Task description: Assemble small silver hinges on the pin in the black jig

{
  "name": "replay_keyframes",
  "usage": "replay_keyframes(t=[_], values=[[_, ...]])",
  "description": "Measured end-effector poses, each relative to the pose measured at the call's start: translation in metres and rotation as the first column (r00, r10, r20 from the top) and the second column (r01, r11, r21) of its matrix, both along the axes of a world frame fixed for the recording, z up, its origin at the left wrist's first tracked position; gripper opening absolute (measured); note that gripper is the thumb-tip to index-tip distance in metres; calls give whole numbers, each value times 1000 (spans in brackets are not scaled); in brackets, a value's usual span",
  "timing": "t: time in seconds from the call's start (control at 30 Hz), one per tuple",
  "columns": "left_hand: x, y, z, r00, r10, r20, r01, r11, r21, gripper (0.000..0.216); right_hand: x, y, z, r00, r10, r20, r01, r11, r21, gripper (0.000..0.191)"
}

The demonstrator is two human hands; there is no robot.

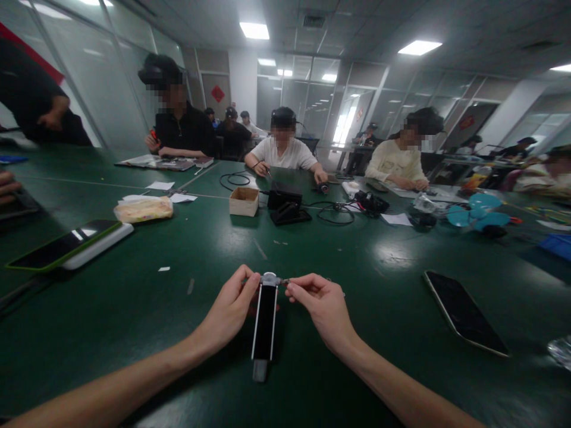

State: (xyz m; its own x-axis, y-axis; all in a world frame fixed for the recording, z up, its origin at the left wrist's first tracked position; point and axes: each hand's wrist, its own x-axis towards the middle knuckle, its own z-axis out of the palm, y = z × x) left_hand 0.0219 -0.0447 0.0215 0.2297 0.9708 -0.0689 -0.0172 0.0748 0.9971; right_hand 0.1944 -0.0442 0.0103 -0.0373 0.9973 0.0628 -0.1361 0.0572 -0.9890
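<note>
A dark green tabletop (134,309) carries everything here. Near the middle of its close edge lies a slim black device with white edges (264,324), long axis pointing toward twelve o'clock. At about ten o'clock from it a dark phone in a green case (62,245) rests on a white slab (100,245), and beyond that sits a clear bag of yellowish contents (143,208). Toward twelve o'clock stand a small cardboard box (244,201) and a black stand with trailing cables (288,207). At three o'clock another dark phone (464,312) lies flat, with turquoise round pieces (479,211) farther off at two o'clock. Small white paper scraps (164,268) dot the surface.
</note>
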Motion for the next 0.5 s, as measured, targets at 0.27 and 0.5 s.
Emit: replay_keyframes(t=[0.27, 0.5], values=[[-1, 0, -1, 1000, 4, -18, -4, 1000, 25, 41, 0, 0, 3, 1000, 5, 20, -5, 1000, 8, 28], [-1, -1, -1, 999, -28, 15, 28, 999, 24, 45, 3, 2, 3, 998, 43, 50, -45, 998, 39, 23]])
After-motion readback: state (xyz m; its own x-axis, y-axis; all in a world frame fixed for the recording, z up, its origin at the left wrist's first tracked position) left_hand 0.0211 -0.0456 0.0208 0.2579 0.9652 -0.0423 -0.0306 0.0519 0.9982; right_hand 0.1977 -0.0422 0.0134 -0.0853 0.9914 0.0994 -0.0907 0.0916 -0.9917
